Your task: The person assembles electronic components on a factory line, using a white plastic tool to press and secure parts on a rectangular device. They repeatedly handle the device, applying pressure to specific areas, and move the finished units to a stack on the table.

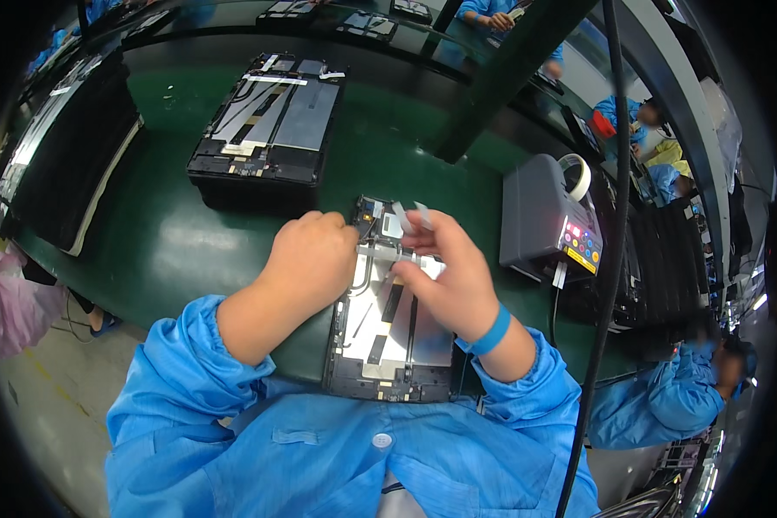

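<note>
An opened tablet [432, 350] lies in front of me, its metal plate, black flat cables and circuit boards exposed. A pale, see-through tape strip [387, 253] runs across its upper part. At the tablet's left edge my left hand [306, 263] is closed, its curled fingertips at the strip's left end; the exact grip is hidden. My right hand [453, 281] is over the tablet's upper right, thumb and fingers bent around the strip's other end. Short tape pieces [402, 218] stick up from its fingertips. A blue band [492, 331] circles the right wrist.
More opened tablets [281, 116] are stacked beyond my left hand. A tall dark stack [78, 147] stands far left. At right is a grey tape dispenser [535, 216] with lit buttons and a tape roll [576, 177]. A black cable [609, 259] hangs nearby; a co-worker [673, 397] sits right.
</note>
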### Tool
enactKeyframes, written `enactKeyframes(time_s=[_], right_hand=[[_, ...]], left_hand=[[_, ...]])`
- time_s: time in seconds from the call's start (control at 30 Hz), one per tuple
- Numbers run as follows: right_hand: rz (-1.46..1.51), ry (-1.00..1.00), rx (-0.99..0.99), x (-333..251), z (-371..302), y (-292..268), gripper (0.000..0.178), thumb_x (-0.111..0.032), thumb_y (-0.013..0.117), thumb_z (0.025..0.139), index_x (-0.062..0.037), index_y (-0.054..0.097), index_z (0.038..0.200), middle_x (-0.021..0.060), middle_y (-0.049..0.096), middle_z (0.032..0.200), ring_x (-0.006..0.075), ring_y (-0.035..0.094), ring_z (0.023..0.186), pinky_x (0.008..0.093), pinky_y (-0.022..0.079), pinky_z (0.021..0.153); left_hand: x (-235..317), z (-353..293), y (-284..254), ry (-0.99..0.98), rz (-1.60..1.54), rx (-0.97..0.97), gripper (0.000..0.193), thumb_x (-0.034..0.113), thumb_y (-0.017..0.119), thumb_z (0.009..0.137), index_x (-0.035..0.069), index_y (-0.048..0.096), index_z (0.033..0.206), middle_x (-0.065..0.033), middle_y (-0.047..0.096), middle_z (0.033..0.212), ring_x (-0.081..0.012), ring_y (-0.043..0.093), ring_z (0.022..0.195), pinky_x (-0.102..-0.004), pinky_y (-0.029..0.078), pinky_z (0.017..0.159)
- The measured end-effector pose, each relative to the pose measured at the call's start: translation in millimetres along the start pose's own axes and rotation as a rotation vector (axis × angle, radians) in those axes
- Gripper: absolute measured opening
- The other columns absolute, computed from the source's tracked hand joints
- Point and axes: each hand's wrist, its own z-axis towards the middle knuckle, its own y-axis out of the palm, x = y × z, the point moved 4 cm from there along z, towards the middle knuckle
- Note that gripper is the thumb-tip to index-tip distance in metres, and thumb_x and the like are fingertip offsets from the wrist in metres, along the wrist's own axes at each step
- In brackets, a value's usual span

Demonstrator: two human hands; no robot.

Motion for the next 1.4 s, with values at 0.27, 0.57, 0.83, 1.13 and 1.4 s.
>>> enactKeyframes(time_s=[0.27,0.57,0.83,1.13,1.4], right_hand=[[-0.117,-0.059,-0.235,28,38,30,0.046,0.007,0.059,0.077,-0.0047,0.049,0.121,0.0163,0.053,0.114,0.0348,0.06,0.094,0.0383,0.051,0.079],[-0.119,-0.055,-0.274,37,64,43,0.051,0.015,0.052,0.073,-0.0033,0.05,0.121,0.0135,0.054,0.108,0.0178,0.059,0.072,0.0285,0.05,0.067],[-0.127,0.178,-0.189,46,58,40,0.051,0.011,0.054,0.069,0.0014,0.048,0.119,0.0171,0.052,0.111,0.0153,0.057,0.066,0.0271,0.049,0.065],[-0.019,0.245,-0.192,59,58,38,0.052,0.009,0.057,0.066,0.0022,0.049,0.118,0.0134,0.052,0.11,0.0105,0.055,0.063,0.024,0.047,0.061],[-0.049,0.326,-0.19,51,59,39,0.052,0.005,0.063,0.067,-0.0019,0.05,0.118,0.0191,0.055,0.116,0.035,0.055,0.111,0.037,0.048,0.088]], left_hand=[[-11,1,6,0.046,-0.115,-0.072,0.011,0.013,0.063,0.075,0.007,0.069,0.082,-0.0076,0.062,0.075,-0.0285,0.061,0.075,-0.0401,0.05,0.067],[-12,4,6,0.095,-0.107,-0.139,0.01,0.013,0.063,0.074,0.008,0.067,0.081,-0.0064,0.061,0.075,-0.0276,0.061,0.075,-0.0402,0.05,0.067],[-21,9,6,0.007,-0.334,-0.029,0.017,0.012,0.069,0.071,0.007,0.067,0.087,-0.007,0.061,0.078,-0.0255,0.06,0.067,-0.0369,0.049,0.063],[-24,10,8,0.034,-0.344,-0.12,0.023,0.012,0.07,0.072,0.008,0.066,0.094,-0.0072,0.06,0.08,-0.0257,0.06,0.067,-0.0367,0.049,0.062],[-18,9,10,0.062,-0.303,-0.146,0.026,0.009,0.063,0.075,0.01,0.068,0.101,-0.0081,0.059,0.087,-0.0279,0.06,0.078,-0.0389,0.049,0.068]])
